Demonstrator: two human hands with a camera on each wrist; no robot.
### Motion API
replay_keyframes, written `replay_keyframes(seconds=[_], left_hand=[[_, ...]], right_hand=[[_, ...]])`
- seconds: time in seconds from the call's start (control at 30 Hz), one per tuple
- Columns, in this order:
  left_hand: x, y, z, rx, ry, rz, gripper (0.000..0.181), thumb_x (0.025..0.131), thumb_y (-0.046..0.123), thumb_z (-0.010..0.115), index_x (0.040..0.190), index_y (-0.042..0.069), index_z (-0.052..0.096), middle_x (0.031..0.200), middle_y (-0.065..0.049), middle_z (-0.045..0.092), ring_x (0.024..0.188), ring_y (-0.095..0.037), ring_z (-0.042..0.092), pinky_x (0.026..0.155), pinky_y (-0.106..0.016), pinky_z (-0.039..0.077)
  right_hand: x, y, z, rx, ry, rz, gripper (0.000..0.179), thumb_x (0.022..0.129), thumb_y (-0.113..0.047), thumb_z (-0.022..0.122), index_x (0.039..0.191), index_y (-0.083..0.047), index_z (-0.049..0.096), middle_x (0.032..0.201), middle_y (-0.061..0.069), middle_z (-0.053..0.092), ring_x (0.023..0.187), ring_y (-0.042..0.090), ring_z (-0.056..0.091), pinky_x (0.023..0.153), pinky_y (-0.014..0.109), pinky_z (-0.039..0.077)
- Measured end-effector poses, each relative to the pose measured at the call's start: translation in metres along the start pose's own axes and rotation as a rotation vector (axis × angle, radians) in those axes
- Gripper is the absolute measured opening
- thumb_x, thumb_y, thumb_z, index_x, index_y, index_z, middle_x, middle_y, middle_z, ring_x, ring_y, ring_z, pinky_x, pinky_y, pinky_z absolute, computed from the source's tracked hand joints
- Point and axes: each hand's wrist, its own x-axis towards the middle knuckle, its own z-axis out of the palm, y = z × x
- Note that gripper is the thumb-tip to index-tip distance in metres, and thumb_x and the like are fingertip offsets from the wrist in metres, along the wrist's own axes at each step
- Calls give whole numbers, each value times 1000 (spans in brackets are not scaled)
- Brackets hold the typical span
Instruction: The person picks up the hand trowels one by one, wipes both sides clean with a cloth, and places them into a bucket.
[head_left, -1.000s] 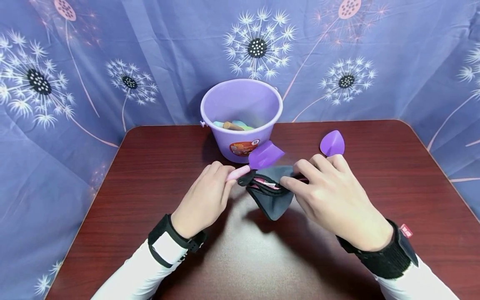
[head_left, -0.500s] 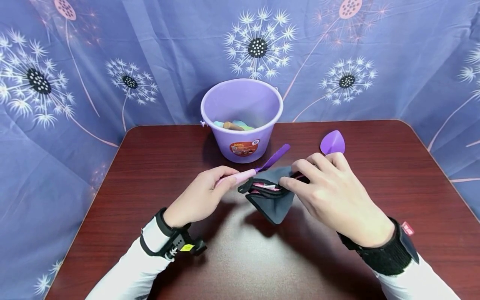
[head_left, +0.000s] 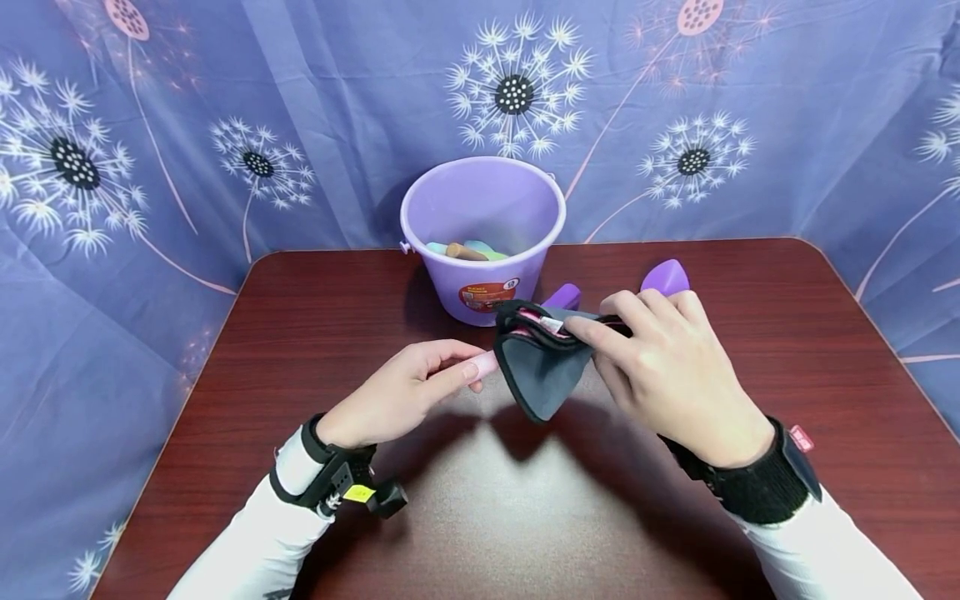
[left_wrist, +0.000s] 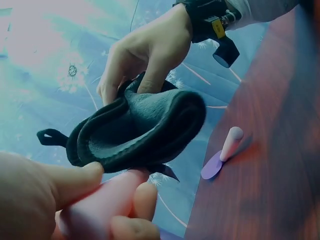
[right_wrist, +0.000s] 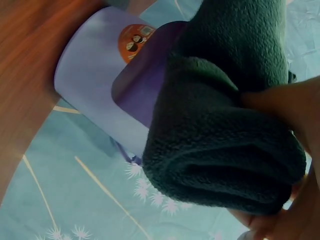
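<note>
My left hand (head_left: 397,392) grips the pink handle of a toy shovel (head_left: 485,364), held above the table. Its purple blade sticks out behind a dark grey, folded fleece cloth (head_left: 546,379) with black edging, which covers the middle of the shovel in the head view. My right hand (head_left: 671,379) pinches the cloth's right side. A pink strip and a white tag show between the folds. In the left wrist view the cloth (left_wrist: 150,125) lies over the shovel's handle (left_wrist: 107,200), and a black loop hangs from one corner. The right wrist view shows the purple blade (right_wrist: 142,82) beside the cloth.
A lilac bucket (head_left: 450,287) stands behind the hands, with brown, green and blue pieces low inside. A second purple shovel (head_left: 665,277) with a pink handle lies right of it, partly hidden by the right hand. A patterned curtain (head_left: 360,125) hangs behind the table.
The shovel has turned in my left hand, and its blade has gone from in front of the bucket to behind the cloth. My right hand has raised the cloth and shifted it over the shovel.
</note>
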Motion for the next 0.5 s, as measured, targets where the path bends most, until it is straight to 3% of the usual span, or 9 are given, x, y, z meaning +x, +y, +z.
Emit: replay_keyframes(seconds=[0.13, 0.23, 0.5], left_hand=[[-1, 1, 0, 43, -19, 18, 24, 102, 39, 55, 119, 28, 67, 97, 6, 67, 92, -12, 61, 82, -33, 50], [-2, 0, 0, 66, -19, 41, 24, 104, 33, 54, 122, 25, 66, 97, 8, 67, 92, -11, 62, 81, -32, 50], [-2, -2, 0, 168, 23, 77, 24, 104, 29, 54, 125, 24, 63, 97, 6, 64, 90, -10, 59, 81, -31, 47]], right_hand=[[-2, 6, 3, -24, 17, 38, 31, 93, -16, 50, 116, -16, 71, 91, 10, 58, 69, 30, 50, 62, 47, 30], [-4, 10, 5, -36, 30, 57, 29, 94, -17, 52, 115, -14, 71, 89, 10, 57, 68, 30, 50, 59, 45, 28], [-7, 20, 8, -71, 79, 135, 32, 92, -15, 44, 111, -12, 71, 85, 10, 54, 69, 30, 51, 56, 45, 27]])
